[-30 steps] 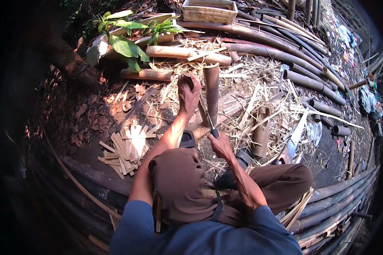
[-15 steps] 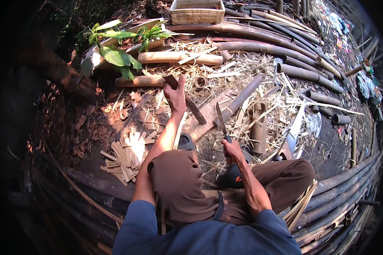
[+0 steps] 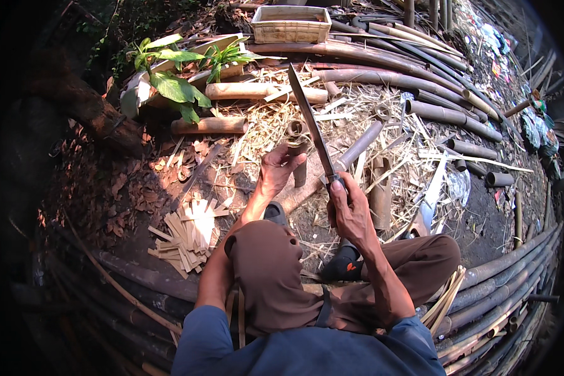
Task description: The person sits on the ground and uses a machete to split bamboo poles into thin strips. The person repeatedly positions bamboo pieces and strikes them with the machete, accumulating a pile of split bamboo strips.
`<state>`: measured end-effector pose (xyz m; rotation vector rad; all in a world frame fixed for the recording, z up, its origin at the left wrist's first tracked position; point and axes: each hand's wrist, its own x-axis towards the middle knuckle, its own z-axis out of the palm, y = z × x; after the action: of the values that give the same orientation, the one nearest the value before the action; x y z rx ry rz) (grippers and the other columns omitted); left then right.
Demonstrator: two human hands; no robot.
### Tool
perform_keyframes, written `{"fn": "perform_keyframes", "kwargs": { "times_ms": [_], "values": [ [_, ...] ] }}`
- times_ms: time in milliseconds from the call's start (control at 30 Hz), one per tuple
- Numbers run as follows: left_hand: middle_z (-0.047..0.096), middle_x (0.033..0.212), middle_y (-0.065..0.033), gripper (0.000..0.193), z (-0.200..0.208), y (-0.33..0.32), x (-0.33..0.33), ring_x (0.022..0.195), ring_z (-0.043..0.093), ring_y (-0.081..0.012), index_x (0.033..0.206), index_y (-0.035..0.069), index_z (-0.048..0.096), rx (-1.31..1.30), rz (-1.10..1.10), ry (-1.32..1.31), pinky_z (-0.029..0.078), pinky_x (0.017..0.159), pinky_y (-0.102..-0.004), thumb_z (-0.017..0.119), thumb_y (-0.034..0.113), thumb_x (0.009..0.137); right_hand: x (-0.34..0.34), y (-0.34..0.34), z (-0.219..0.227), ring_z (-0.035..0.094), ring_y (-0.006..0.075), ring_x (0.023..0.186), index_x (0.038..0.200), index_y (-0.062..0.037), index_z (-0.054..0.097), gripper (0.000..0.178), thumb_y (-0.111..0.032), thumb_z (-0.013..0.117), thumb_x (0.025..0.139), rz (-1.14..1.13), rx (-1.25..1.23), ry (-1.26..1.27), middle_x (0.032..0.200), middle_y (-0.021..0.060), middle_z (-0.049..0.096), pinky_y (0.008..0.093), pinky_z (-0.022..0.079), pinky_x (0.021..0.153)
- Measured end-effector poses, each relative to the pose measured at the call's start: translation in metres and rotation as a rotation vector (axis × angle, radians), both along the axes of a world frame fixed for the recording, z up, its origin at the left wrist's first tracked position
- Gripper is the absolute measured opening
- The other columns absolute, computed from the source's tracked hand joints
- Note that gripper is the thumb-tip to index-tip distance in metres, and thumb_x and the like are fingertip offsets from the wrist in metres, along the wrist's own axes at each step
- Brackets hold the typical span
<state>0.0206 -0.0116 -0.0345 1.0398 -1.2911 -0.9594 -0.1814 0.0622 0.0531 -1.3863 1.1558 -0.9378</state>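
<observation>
My right hand [image 3: 351, 207] is closed round the handle of a long knife [image 3: 313, 119], its dark blade pointing up and away, tilted slightly left. Just left of the blade, my left hand [image 3: 276, 172] grips a short dark-brown piece of bamboo [image 3: 300, 170] between thumb and fingers. That piece stands roughly upright, its upper end toward the knife; I cannot tell whether blade and bamboo touch. Below and beyond them a bamboo length [image 3: 360, 145] lies slantwise on the ground among pale shavings [image 3: 269, 135].
Pale split strips [image 3: 183, 235] lie heaped at my left. A saw [image 3: 431, 197] rests on the right, beside an upright-looking bamboo section [image 3: 380, 200]. Bamboo poles [image 3: 382, 76] stretch across the back under a cream crate [image 3: 291, 28]; more poles [image 3: 482, 301] flank me. A leafy plant [image 3: 175, 88] grows far left.
My right hand has risen and swung the knife up and forward. The left hand has turned and come right and nearer, bringing the bamboo piece from a slant to nearly upright beside the blade.
</observation>
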Motion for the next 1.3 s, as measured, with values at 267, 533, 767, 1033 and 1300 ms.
{"fn": "perform_keyframes", "kwargs": {
  "times_ms": [267,533,767,1033,1300],
  "values": [
    [0.066,0.094,0.0045,0.023,0.0,0.006,-0.002,0.088,0.057,-0.0052,0.108,0.005,0.068,0.06,-0.121,0.09,0.045,0.079,-0.0224,0.074,0.008,0.087,-0.002,0.002,0.004,0.047,0.0084,0.055,0.118,-0.0019,0.054,0.032,-0.029,0.048,0.102,0.03,0.088,-0.077,0.064,0.0001,0.049,0.0271,0.039,0.051],
    [0.07,0.093,-0.0009,0.026,0.0,0.004,-0.001,0.084,0.06,-0.0055,0.108,0.002,0.067,0.054,-0.111,0.044,0.048,0.076,-0.0225,0.075,0.014,0.086,-0.001,-0.001,0.003,0.053,0.0123,0.057,0.118,-0.0022,0.054,0.032,-0.03,0.048,0.102,0.014,0.114,-0.004,0.067,0.005,0.053,0.0302,0.042,0.053],
    [0.068,0.107,-0.0146,0.037,0.077,-0.018,0.047,0.101,0.066,-0.028,0.107,0.0,0.066,-0.802,0.377,-0.468,0.05,0.093,-0.0383,0.061,0.034,0.094,0.005,0.003,0.01,0.062,0.0421,0.068,0.117,-0.0043,0.051,0.025,-0.024,0.049,0.101,0.018,-0.145,0.227,0.076,0.0222,0.059,0.0446,0.046,0.062],
    [0.068,0.115,-0.005,0.02,0.163,-0.099,-0.006,0.114,0.06,-0.0208,0.11,0.013,0.069,-0.854,0.015,-0.867,0.05,0.096,-0.0365,0.064,0.014,0.09,0.007,0.008,-0.002,0.062,0.0444,0.071,0.119,-0.0045,0.049,0.026,-0.021,0.051,0.1,-0.038,-0.214,0.276,0.077,0.0244,0.058,0.0441,0.046,0.061],
    [0.067,0.108,-0.0164,0.066,0.041,-0.092,0.011,0.104,0.064,-0.0225,0.11,0.001,0.064,-0.125,0.077,0.08,0.045,0.1,-0.039,0.033,0.058,0.1,0.014,-0.016,-0.085,0.062,0.0504,0.085,0.111,-0.0025,0.054,0.044,-0.044,0.043,0.1,0.01,-0.002,0.347,0.084,0.0306,0.063,0.054,0.046,0.074]
  ]
}}
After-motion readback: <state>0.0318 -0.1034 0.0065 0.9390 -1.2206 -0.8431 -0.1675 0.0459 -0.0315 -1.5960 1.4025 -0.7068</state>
